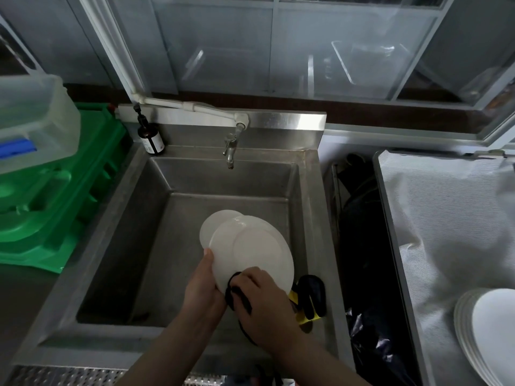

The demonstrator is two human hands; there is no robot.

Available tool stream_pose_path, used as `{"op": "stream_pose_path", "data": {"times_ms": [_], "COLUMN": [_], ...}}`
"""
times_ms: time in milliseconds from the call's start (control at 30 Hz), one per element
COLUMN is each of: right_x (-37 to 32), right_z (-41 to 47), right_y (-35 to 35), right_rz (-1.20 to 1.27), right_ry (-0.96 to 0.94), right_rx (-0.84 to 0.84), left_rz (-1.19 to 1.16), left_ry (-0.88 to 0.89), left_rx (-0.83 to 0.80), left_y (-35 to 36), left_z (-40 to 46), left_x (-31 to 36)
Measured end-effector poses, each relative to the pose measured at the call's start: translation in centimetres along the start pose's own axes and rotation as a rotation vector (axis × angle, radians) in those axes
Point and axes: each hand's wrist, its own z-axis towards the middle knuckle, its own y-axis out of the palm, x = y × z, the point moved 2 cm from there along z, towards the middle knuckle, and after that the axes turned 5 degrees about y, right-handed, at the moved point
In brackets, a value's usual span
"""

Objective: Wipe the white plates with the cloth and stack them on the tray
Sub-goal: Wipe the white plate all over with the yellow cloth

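Plate stack cut off by right edge.

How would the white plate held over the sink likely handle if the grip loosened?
The white plate looks rigid and glossy, so probably slippery. Only the left hand pinches its rim, over a steel sink: a drop would likely chip it. A second plate behind adds weight.

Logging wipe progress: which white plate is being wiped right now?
The front plate over the sink, held by the left hand; the right hand presses the dark cloth on it.

White plates, blk cloth, green crates, steel-grey sink.
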Motion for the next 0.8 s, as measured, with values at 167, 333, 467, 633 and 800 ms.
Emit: {"op": "stream_pose_path", "data": {"times_ms": [167, 333, 467, 633, 800], "right_x": [1.2, 1.8, 3.4, 5.8, 7.2], "right_z": [1.1, 1.2, 1.1, 0.6, 0.2], "right_y": [-0.1, 0.0, -0.1, -0.4, -0.9], "right_rz": [0.045, 0.121, 0.095, 0.038, 0.053], "right_ry": [0.139, 0.19, 0.237, 0.232, 0.288], "right_rx": [0.092, 0.134, 0.146, 0.085, 0.105], "left_rz": [0.019, 0.047, 0.074, 0.102, 0.085], "left_ry": [0.018, 0.023, 0.042, 0.046, 0.027], "left_rx": [-0.042, -0.028, -0.048, -0.073, -0.09], "left_y": [-0.4, -0.6, -1.0, -1.4, -1.0], "left_z": [0.5, 0.8, 1.1, 1.2, 0.6], "left_x": [0.1, 0.1, 0.0, 0.0, 0.0]}}
